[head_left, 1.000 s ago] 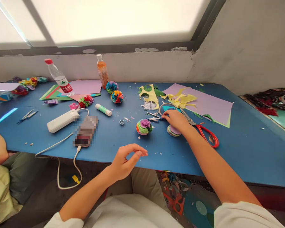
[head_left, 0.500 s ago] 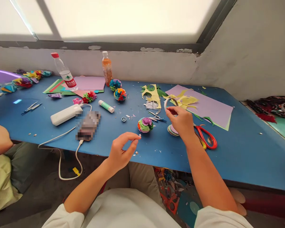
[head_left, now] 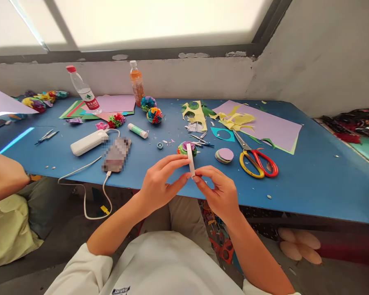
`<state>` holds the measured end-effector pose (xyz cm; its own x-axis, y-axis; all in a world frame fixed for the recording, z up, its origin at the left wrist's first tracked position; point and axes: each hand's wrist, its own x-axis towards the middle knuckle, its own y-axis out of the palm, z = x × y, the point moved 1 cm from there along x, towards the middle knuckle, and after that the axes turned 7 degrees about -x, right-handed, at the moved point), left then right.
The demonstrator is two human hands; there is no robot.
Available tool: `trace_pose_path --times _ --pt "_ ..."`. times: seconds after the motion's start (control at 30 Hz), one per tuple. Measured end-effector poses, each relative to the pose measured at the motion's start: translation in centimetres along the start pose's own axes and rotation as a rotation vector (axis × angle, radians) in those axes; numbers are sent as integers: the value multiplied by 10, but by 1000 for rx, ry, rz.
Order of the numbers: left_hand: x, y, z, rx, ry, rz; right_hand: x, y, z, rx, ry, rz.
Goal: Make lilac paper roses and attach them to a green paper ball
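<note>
A narrow white roll of tape [head_left: 190, 159] is held edge-on between my two hands, above the table's front edge. My left hand [head_left: 162, 178] grips its left side with thumb and fingers. From the right, the thumb and fingertips of my right hand [head_left: 217, 189] pinch its lower end. Just behind the roll sits a paper flower ball [head_left: 182, 150] in purple, green and orange, partly hidden by it. To the right of the ball lies a stack of round paper discs [head_left: 224, 155], lilac on top. Scissors [head_left: 254, 160] with one yellow and one red handle lie beyond the stack.
Yellow paper scraps [head_left: 237, 120] and a lilac sheet [head_left: 273, 130] lie at back right. A glue stick [head_left: 137, 130], a white power bank [head_left: 89, 142], a phone [head_left: 117, 155] and two bottles stand or lie left. Another person's arm [head_left: 4, 174] rests at far left.
My right hand has brought the tape roll from above the disc stack to my left hand. Both hands now hold it. The discs, scissors and a blue paper cutout are uncovered.
</note>
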<state>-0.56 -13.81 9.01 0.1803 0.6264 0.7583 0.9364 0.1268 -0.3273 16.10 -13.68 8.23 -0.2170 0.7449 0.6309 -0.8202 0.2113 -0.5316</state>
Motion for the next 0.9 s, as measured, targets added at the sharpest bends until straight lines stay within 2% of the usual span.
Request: trace_pose_path --times 0.17,0.33,0.43,0.53,0.77,0.9 --pt "4 -16 1 -29 -58 -24 -12 3 -1 -61 -192 -3" --pt "-1 -31 10 -158 -120 172 -29 4 -5 -72 -351 96" --pt "-14 -34 9 -133 -77 160 -45 8 -6 -34 -336 132" --pt "-29 -32 -1 -135 -56 205 -64 12 -4 -8 -305 132" --pt "-47 -32 -21 -110 -224 378 -96 13 1 13 -366 189" --pt "-48 -33 -18 -58 -219 441 -97 13 -1 17 -376 207"
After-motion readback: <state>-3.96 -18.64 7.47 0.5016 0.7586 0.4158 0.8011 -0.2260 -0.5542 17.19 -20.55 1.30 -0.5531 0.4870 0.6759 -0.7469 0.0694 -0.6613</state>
